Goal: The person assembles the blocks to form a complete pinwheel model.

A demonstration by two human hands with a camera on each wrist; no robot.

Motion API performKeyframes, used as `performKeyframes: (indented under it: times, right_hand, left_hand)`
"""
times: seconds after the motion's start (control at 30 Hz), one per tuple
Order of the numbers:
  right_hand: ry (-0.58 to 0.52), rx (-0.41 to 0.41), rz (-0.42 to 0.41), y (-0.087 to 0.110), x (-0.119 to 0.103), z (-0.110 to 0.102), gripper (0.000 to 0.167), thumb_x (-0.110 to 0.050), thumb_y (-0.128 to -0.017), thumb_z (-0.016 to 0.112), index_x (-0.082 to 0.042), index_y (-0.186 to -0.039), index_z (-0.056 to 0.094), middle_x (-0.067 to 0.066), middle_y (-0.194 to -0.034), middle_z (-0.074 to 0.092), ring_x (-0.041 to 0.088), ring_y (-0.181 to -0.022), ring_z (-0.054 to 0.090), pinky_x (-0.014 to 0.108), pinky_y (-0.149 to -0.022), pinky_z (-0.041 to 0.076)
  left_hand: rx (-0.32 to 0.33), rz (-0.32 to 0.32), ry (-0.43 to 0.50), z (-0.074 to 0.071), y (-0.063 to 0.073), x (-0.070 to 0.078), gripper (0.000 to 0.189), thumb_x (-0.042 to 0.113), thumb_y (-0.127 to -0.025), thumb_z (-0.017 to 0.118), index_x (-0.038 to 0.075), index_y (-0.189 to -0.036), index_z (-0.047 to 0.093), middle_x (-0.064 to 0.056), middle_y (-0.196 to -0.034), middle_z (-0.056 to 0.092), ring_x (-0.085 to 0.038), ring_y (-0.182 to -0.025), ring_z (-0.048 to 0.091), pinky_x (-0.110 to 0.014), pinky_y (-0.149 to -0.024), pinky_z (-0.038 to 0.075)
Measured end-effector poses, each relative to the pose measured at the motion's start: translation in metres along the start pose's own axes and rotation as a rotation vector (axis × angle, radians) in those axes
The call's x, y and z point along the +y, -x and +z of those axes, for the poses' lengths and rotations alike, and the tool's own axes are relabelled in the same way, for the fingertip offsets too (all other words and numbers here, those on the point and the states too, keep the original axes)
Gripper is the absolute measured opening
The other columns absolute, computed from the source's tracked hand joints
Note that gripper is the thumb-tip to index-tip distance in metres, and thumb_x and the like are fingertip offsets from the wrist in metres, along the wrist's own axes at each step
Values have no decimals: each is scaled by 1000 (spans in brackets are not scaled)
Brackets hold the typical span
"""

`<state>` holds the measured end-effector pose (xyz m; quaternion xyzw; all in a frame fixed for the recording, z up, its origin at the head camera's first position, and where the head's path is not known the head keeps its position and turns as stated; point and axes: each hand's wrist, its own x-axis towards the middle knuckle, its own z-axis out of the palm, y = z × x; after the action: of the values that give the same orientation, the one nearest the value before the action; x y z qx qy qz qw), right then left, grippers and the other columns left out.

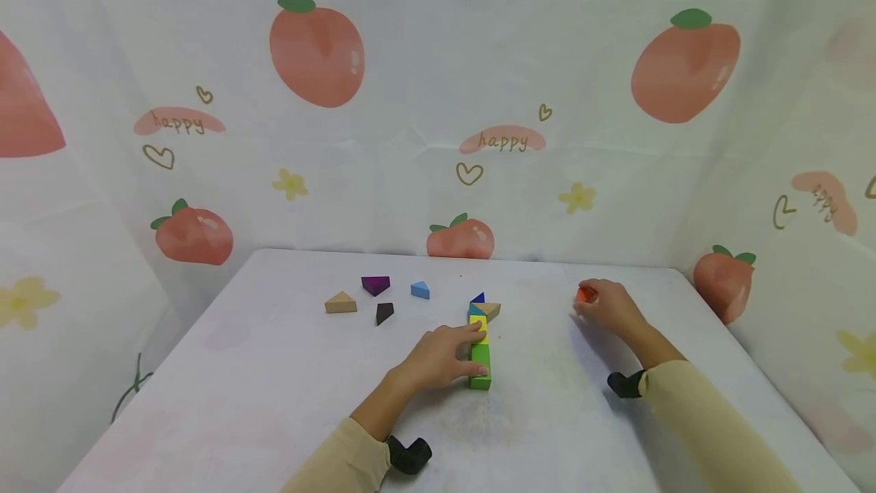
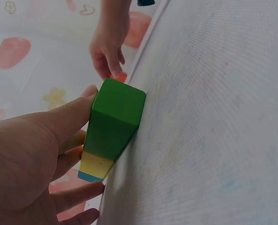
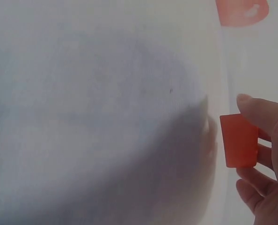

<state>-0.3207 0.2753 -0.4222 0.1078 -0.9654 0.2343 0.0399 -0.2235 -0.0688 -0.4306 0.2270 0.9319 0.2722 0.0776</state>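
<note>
A green block [image 1: 482, 360] and a yellow block [image 1: 477, 320] lie end to end in a row at the middle of the table. My left hand [image 1: 438, 356] rests on them from the left, thumb over the green block and fingers extended across the yellow one. Beyond the yellow block are a teal piece [image 1: 473, 310], a dark blue triangle [image 1: 479, 297] and a wooden triangle [image 1: 491, 311]. Over at the right, my right hand [image 1: 607, 306] pinches an orange block [image 3: 239, 140] between thumb and fingers. That block appears four-sided with slanting edges in the right wrist view.
Left of the row lie a wooden triangle [image 1: 341, 303], a purple block [image 1: 376, 284], a black block [image 1: 385, 313] and a light blue block [image 1: 420, 290]. A fruit-print curtain [image 1: 411, 82] hangs behind the white table [image 1: 274, 402].
</note>
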Motion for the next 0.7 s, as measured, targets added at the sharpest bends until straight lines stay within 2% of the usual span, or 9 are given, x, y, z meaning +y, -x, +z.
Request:
performKeyframes:
  times: [0.13, 0.33, 0.57, 0.7]
  right_hand:
    - [7, 36, -74, -6, -4, 4, 43, -10, -85, 70, 11, -122, 59, 16, -95, 64, 34, -91, 56, 52, -88, 45]
    - [-8, 56, -150, -14, -19, 11, 39, -5, -84, 68, 12, -118, 60, 15, -92, 65, 35, -92, 57, 53, -91, 44]
    - [7, 41, -182, -24, -39, 21, 37, -4, -85, 68, 10, -119, 61, 21, -102, 64, 39, -101, 56, 53, -96, 42]
    - [18, 11, -164, -28, -51, 26, 39, -6, -87, 69, 8, -122, 60, 23, -111, 63, 39, -106, 55, 54, -99, 40]
  left_hand:
    - [-1, -5, -1, 0, -1, 0, 64, 51, -84, 71, 27, -141, 53, 10, -147, 45, -21, -132, 44, -45, -102, 41]
    - [-1, -11, 2, 1, -1, -1, 65, 51, -84, 71, 28, -141, 53, 9, -146, 46, -22, -131, 44, -46, -102, 40]
    - [-1, 0, 4, 0, -1, -1, 64, 51, -84, 71, 27, -141, 53, 11, -147, 45, -22, -132, 43, -47, -103, 39]
    - [-2, -6, 1, 0, -1, 0, 65, 51, -84, 71, 28, -141, 53, 11, -147, 45, -22, -132, 43, -47, -103, 39]
